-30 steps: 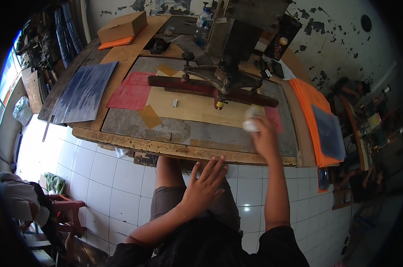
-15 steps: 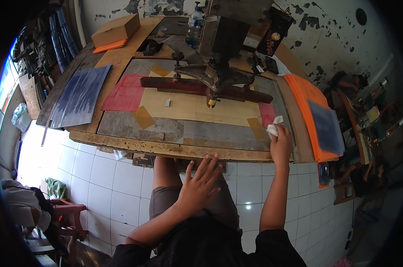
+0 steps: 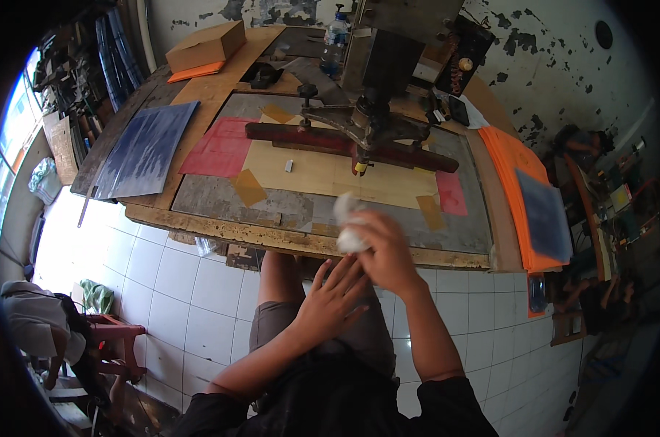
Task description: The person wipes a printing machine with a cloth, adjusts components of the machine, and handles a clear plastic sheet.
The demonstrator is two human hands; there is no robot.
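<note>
My right hand [image 3: 388, 247] grips a crumpled white rag [image 3: 348, 222] at the near edge of a screen printing frame [image 3: 220, 197] on a wooden table [image 3: 198, 222]. My left hand [image 3: 333, 298] hangs open below the table edge, fingers spread, its fingertips close under the right hand. The frame's mesh is tan in the middle with red and yellow tape patches. A long dark red squeegee [image 3: 308, 142] on a metal arm [image 3: 366, 124] lies across the far part of the screen.
A stack of orange sheets [image 3: 516, 182] with a dark blue sheet [image 3: 545, 218] on top lies at the right. A blue sheet [image 3: 144, 149] lies left of the frame. A cardboard box [image 3: 206, 44] and water bottle [image 3: 333, 33] stand at the back. Another person [image 3: 34, 328] sits lower left.
My right hand has brought the rag from the right part of the screen leftward and nearer, to the frame's front edge just above my left hand.
</note>
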